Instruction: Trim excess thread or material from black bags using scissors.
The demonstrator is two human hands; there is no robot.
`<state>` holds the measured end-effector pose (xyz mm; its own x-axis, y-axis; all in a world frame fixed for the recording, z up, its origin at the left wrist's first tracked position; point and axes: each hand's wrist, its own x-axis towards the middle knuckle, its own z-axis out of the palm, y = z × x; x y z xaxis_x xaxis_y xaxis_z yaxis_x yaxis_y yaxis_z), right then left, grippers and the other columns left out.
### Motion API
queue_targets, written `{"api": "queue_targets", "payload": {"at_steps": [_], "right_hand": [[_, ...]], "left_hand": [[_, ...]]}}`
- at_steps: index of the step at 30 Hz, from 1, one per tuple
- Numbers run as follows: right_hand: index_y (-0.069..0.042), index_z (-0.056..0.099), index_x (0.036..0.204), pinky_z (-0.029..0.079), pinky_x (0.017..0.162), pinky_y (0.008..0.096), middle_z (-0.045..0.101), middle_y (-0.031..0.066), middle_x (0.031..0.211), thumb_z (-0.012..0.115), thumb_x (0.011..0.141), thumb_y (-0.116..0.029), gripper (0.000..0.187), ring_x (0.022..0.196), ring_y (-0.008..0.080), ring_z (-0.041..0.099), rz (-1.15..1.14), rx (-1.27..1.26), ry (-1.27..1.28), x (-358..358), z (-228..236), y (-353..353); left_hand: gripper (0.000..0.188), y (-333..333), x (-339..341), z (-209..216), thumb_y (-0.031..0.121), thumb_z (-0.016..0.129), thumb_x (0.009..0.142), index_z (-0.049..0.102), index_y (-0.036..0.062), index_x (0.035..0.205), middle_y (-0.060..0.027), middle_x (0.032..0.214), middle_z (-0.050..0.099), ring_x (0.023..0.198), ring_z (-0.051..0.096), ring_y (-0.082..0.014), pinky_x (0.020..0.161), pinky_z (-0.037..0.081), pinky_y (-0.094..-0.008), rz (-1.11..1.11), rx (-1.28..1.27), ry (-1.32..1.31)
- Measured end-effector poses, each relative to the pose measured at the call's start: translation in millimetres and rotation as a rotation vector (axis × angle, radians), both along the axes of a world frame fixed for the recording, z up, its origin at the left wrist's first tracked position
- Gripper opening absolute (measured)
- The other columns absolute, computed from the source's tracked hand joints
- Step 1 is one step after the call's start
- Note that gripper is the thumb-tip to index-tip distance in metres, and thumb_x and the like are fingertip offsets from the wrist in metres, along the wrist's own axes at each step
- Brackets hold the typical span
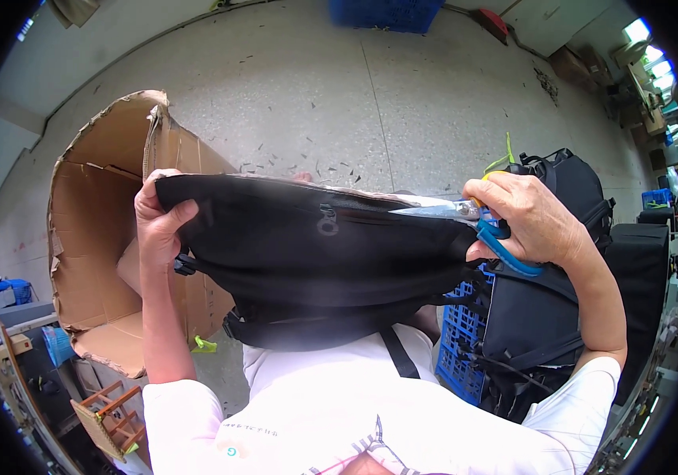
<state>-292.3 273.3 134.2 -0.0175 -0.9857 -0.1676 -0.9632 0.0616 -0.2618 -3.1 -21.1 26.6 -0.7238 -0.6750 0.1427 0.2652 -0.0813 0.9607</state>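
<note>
While left hand (158, 222) clamps the black backpack (315, 253), right hand (533, 222) grips scissors (465, 218) at its top edge.

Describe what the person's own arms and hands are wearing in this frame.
Both forearms are bare, and the left hand and right hand wear no gloves. Short white sleeves cover the upper arms; the right sleeve shows a faint thin check.

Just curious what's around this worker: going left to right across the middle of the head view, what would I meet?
Open brown cardboard box → left hand → black fabric backpack → blue-handled metal scissors → right hand → stacked black backpacks.
</note>
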Motion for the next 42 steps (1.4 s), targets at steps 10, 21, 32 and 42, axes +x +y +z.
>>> {"api": "queue_targets", "payload": {"at_steps": [10, 21, 32, 42], "right_hand": [[-0.004, 0.055, 0.084, 0.045, 0.051, 0.0283, 0.054, 0.0085, 0.060, 0.067, 0.070, -0.048, 0.048, 0.054, 0.0214, 0.056, -0.014, -0.075, 0.001, 8.2, -0.5, -4.7], [-0.003, 0.055, 0.089, 0.046, 0.054, 0.0302, 0.058, 0.0104, 0.067, 0.068, 0.070, -0.046, 0.049, 0.061, 0.0233, 0.058, 0.059, -0.078, 0.005, 16.9, -1.4, -26.2], [-0.005, 0.056, 0.091, 0.045, 0.055, 0.0323, 0.056, 0.0071, 0.066, 0.069, 0.068, -0.048, 0.051, 0.064, 0.0199, 0.057, 0.125, -0.158, 0.011, 27.1, -3.4, -46.1], [-0.006, 0.057, 0.084, 0.044, 0.049, 0.0272, 0.056, 0.0054, 0.063, 0.067, 0.071, -0.049, 0.045, 0.056, 0.0173, 0.056, 0.092, -0.030, -0.029, 30.8, -0.3, -45.9]], "left_hand": [[0.032, -0.4, 2.6, 0.4, -0.002, 0.073, 0.064, 0.056, 0.0038, 0.090, -0.0017, 0.083, 0.058, 0.077, 0.055, -0.0109, 0.073, 0.045, -0.0228, 0.001, 0.025, -0.011], [0.032, 2.1, 6.9, -2.2, -0.004, 0.073, 0.062, 0.057, 0.0042, 0.088, -0.0004, 0.083, 0.056, 0.077, 0.054, -0.0104, 0.073, 0.044, -0.0224, 0.026, 0.009, 0.023], [0.031, 6.0, 12.1, -2.9, -0.004, 0.074, 0.060, 0.058, 0.0043, 0.085, -0.0003, 0.084, 0.053, 0.077, 0.052, -0.0107, 0.074, 0.042, -0.0229, 0.068, -0.069, 0.051], [0.029, 8.8, 18.4, -2.4, -0.005, 0.074, 0.061, 0.059, 0.0037, 0.085, -0.0010, 0.084, 0.054, 0.077, 0.053, -0.0119, 0.073, 0.043, -0.0234, 0.091, -0.060, 0.085]]}}
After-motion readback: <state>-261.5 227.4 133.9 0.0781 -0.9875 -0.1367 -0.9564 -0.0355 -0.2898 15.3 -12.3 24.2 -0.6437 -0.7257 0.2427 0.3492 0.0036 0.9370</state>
